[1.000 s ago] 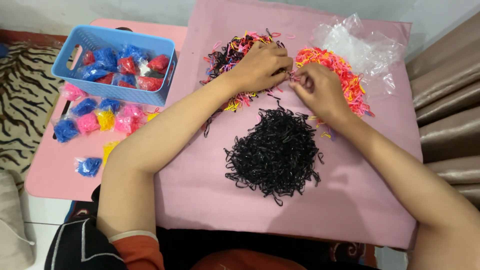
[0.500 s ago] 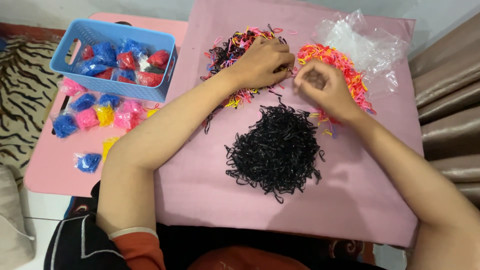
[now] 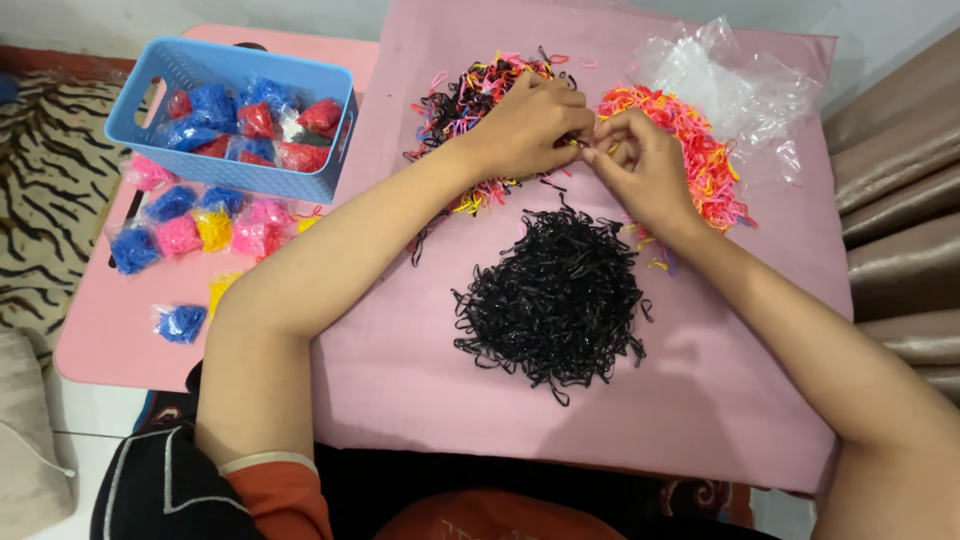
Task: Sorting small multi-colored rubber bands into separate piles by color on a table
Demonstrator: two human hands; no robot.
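The right hand (image 3: 640,170) has closed back against the left hand (image 3: 525,125) — both now pinch small bands between the mixed pile (image 3: 470,100) and the bright pile (image 3: 700,150) — sorting continues.

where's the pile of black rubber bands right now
In the head view the black pile lies mid-cloth, just below both hands, between the forearms.

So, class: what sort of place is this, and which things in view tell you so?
Probably a home work spot, not a factory: a low pink table on a tiger-striped rug, a blue basket of small packets, and sorted elastic-band heaps.
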